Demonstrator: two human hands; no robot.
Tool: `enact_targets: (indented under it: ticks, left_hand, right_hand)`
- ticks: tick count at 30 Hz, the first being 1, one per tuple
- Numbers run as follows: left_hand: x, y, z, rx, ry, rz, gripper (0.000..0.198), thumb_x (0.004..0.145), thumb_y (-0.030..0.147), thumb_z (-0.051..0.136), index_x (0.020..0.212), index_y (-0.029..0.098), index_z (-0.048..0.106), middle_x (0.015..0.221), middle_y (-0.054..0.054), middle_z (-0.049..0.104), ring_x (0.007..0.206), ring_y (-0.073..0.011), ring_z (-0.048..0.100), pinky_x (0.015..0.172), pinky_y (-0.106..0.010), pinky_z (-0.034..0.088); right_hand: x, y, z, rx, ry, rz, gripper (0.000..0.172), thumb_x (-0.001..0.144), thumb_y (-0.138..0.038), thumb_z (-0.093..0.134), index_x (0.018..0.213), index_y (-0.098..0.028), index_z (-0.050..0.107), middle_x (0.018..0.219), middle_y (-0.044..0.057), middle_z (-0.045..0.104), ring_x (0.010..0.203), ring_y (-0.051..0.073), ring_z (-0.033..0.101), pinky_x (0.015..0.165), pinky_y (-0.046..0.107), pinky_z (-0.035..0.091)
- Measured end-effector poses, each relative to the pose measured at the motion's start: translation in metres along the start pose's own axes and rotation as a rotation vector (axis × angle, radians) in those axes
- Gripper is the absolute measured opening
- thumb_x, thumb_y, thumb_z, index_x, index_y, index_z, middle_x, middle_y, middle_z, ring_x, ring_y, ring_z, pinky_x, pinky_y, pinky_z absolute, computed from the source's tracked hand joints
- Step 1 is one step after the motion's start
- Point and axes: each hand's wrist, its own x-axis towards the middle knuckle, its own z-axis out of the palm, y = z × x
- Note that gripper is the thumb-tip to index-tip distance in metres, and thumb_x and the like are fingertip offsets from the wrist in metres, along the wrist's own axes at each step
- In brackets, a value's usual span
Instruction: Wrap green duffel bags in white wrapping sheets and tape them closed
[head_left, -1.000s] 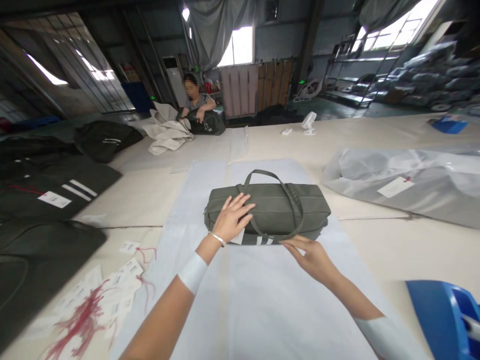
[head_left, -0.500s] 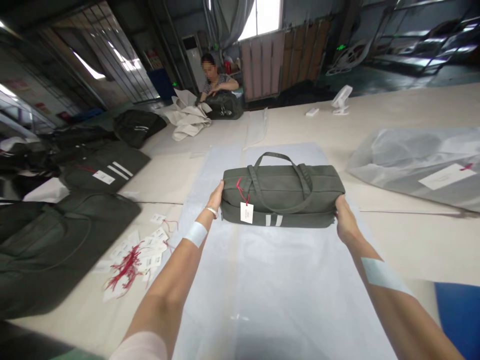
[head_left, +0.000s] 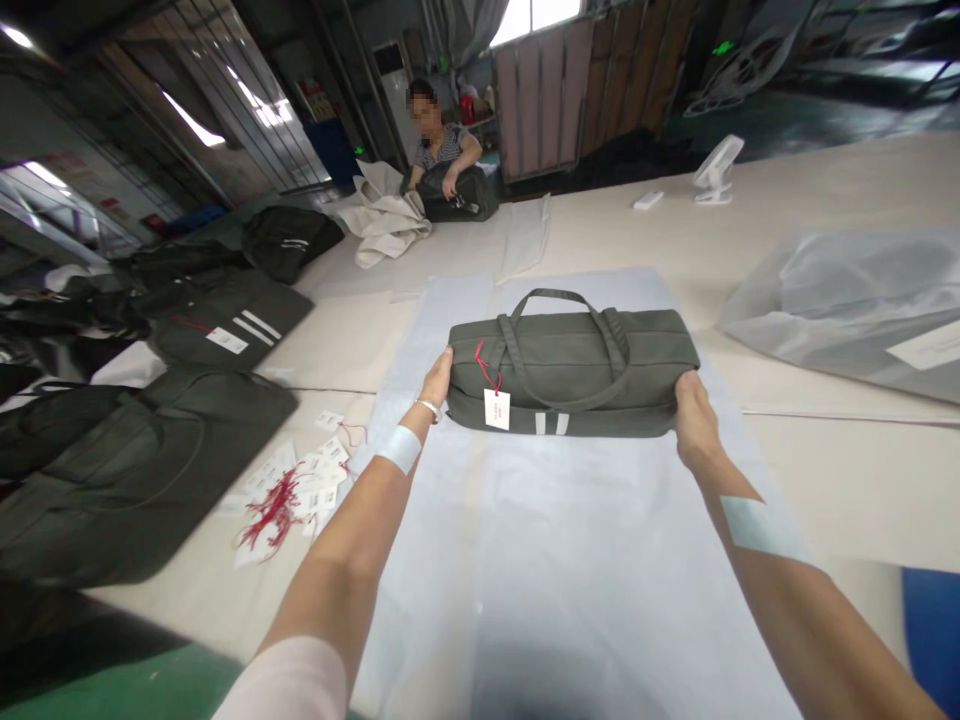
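Note:
A dark green duffel bag (head_left: 570, 375) lies between my two hands on a large translucent plastic bag (head_left: 555, 560) spread over the table. Its two carry handles stand up in a loop, and two white stripes mark its front. A white hang tag (head_left: 496, 409) dangles from it on a red string. My left hand (head_left: 437, 380) grips the bag's left end, and my right hand (head_left: 695, 420) grips the right end. The fingers of both hands are partly hidden behind the bag.
Loose white tags with red strings (head_left: 277, 510) lie at left. More green bags (head_left: 97, 480) are piled beyond them. A plastic-wrapped bag (head_left: 847, 320) sits at right. Across the table (head_left: 622, 235), a co-worker (head_left: 446, 150) handles a dark bag (head_left: 469, 195); a small white fan (head_left: 718, 170) stands nearby.
My view has shifted slightly, so everything sits a little differently in the picture. Both hands keep hold of the duffel bag's ends. The co-worker's hand has moved on the dark bag.

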Motion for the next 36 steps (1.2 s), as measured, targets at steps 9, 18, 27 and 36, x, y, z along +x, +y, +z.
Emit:
enact_targets:
  ticks: [9,18,27,36]
  left_hand:
    - [-0.111,-0.045,-0.025,0.251,-0.006,0.191,0.062,0.088,0.050,0.058,0.142,0.021,0.044,0.148,-0.008,0.044,0.137,-0.0232,0.040,0.117,-0.039,0.029]
    - [-0.371,-0.142,-0.100,0.214,-0.423,0.038,0.036,0.082,0.043,0.068,0.117,0.034,0.067,0.129,-0.002,0.062,0.129,-0.0249,0.050,0.120,-0.045,0.023]
    - [-0.437,-0.204,-0.119,0.107,-0.576,0.138,0.040,0.080,0.036,0.072,0.119,0.032,0.064,0.142,-0.006,0.052,0.141,-0.0248,0.035,0.121,-0.047,0.010]
    - [-0.433,-0.225,-0.099,0.404,-0.423,0.600,0.016,0.092,0.023,0.056,0.100,0.023,0.070,0.116,-0.007,0.069,0.110,-0.0213,0.063,0.100,-0.046,0.048]
  right_hand:
    - [-0.096,-0.010,-0.039,-0.093,-0.052,-0.033,0.063,0.085,-0.053,0.061,0.140,-0.024,0.048,0.141,0.012,0.050,0.122,0.027,0.053,0.101,0.042,0.046]
    - [-0.378,-0.002,-0.098,-0.184,-0.798,-0.560,0.044,0.090,-0.029,0.059,0.134,-0.030,0.054,0.130,0.006,0.061,0.128,0.028,0.050,0.104,0.052,0.047]
    - [-0.473,-0.015,-0.063,-0.478,-0.922,-0.793,0.055,0.089,-0.019,0.056,0.142,-0.022,0.043,0.151,0.011,0.039,0.142,0.031,0.029,0.114,0.061,0.026]
    - [-0.490,-0.012,-0.034,-0.348,-0.751,-0.790,0.020,0.093,-0.024,0.055,0.109,-0.022,0.068,0.117,0.008,0.068,0.115,0.023,0.058,0.109,0.053,0.033]
